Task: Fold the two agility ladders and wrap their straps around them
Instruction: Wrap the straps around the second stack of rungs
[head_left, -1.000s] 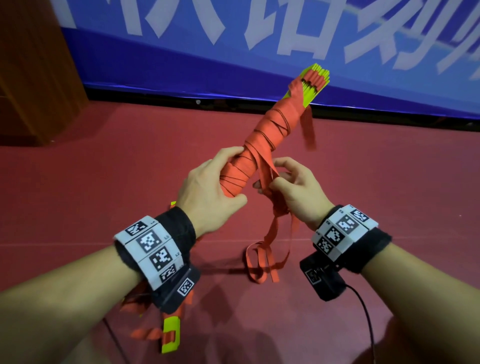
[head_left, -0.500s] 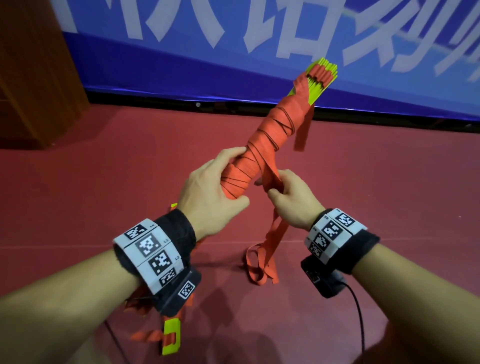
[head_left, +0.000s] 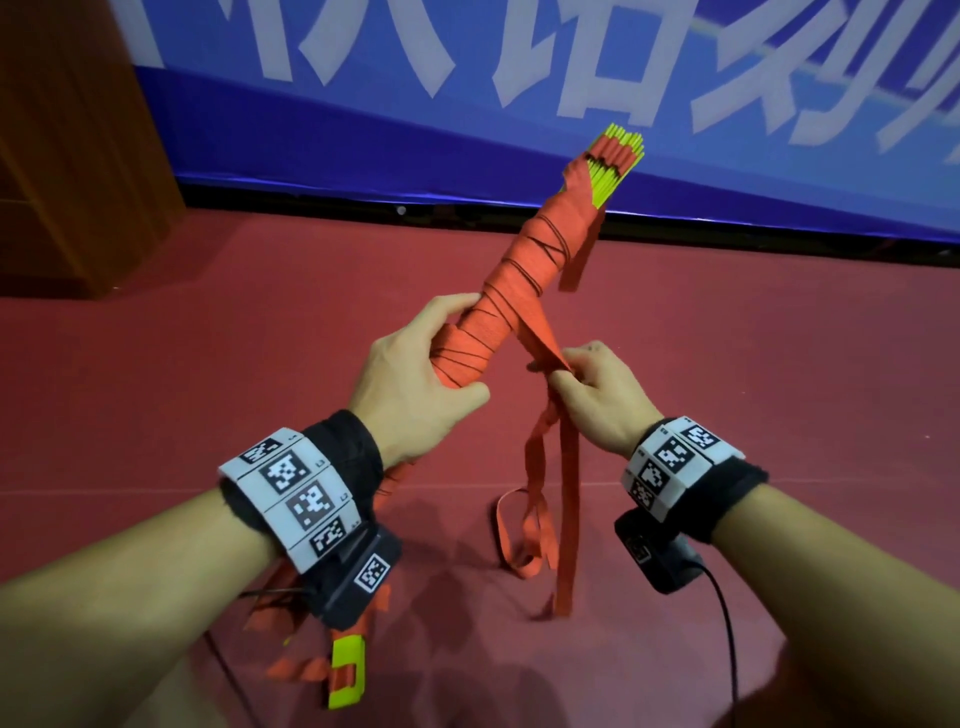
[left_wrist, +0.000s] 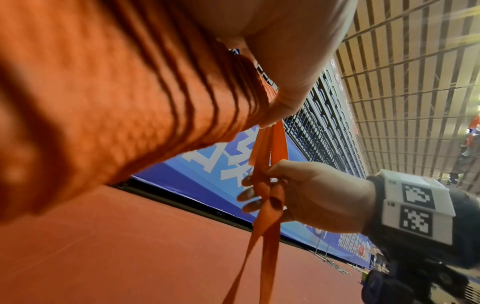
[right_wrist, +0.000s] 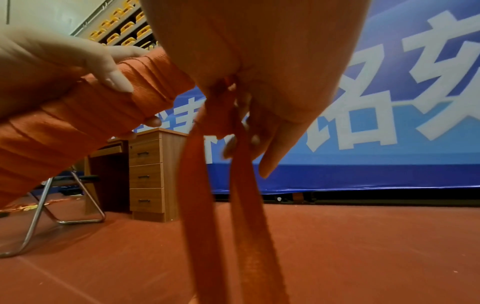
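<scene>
Left hand (head_left: 410, 384): fingers and thumb curled round the lower end of the folded agility ladder (head_left: 524, 275), grasping it firmly; thumb lies across the wrapped end, fingers on the far side. Ladder bundle held in the air, tilted, lower end toward the person, upper end pointing up and away toward the blue banner (head_left: 727, 78). Yellow-green rung ends (head_left: 615, 166) stick out of the top of the bundle; the rest is bound in orange strap turns.

Right hand (head_left: 597, 395): clenched on the loose orange straps (head_left: 550, 467) just beside the bundle, right of the left hand. Left wrist view shows the fingers (left_wrist: 249, 195) curled round the straps, thumb on top. A taut length of strap runs from the fist up to the wrapped bundle. Below the fist the straps hang down in several strands; one forms a loop near the red floor (head_left: 779, 364). Whether the ends touch the floor: cannot tell.

Short free strap tail hangs off the bundle near its upper part.

Second agility ladder (head_left: 345, 675) lies on the floor below the left wrist, mostly hidden by the forearm; a yellow-green rung end and orange strap folds show.

Surroundings: wooden desk with drawers (right_wrist: 146, 170) at left by the banner, metal-framed chair (right_wrist: 52, 205) beside it
</scene>
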